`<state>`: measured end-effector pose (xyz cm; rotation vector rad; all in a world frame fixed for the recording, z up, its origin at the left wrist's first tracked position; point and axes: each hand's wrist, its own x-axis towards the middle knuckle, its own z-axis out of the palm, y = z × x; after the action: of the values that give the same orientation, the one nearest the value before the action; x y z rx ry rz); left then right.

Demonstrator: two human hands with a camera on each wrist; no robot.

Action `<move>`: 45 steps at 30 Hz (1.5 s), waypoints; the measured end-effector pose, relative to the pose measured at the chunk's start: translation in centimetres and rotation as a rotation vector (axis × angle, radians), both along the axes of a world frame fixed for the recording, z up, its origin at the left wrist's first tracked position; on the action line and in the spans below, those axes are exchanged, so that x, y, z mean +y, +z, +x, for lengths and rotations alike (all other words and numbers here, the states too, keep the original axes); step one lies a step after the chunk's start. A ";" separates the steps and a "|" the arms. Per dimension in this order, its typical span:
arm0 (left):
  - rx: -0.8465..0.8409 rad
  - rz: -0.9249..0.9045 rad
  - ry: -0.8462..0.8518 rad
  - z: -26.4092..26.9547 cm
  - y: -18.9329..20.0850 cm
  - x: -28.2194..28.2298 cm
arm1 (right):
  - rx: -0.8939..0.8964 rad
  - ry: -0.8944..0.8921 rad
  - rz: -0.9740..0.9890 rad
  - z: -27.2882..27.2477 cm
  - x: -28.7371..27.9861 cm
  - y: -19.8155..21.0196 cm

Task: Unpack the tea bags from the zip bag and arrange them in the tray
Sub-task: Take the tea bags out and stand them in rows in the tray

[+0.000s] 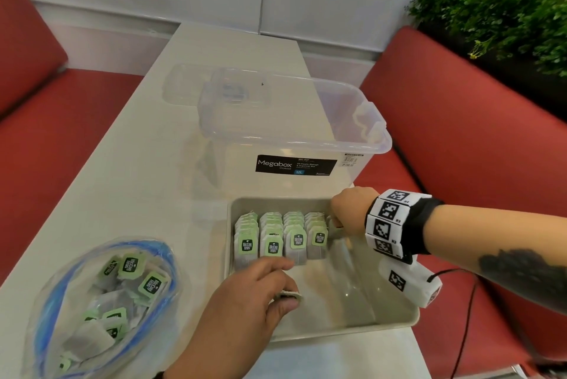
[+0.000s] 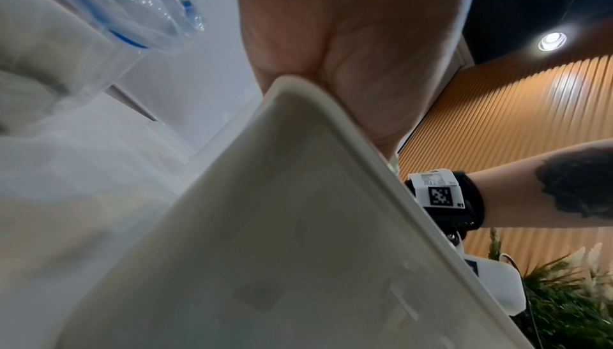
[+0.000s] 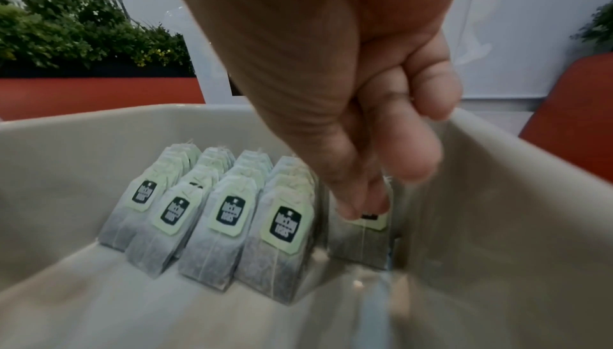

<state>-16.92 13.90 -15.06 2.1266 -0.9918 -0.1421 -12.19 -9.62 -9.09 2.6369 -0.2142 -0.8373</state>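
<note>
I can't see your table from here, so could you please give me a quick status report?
Right hand setting a tea bag beside four rows in the tray. Left hand holding another tea bag. Zip bag still holds more. Nothing in the way.

Head cam overhead; wrist cams close, sharing tray.

A tea bag is pinched by the right hand near the tray's right wall, beside four rows of tea bags.
</note>
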 end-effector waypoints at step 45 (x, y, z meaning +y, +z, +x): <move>0.311 -0.198 0.231 0.3 6.2 -2.6 | -0.563 -0.062 1.099 -6.2 3.2 5.2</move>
<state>-16.61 11.30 -8.89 1.9459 -0.5521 -0.2413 -18.42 -6.45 -3.86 3.8768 0.0656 -0.1639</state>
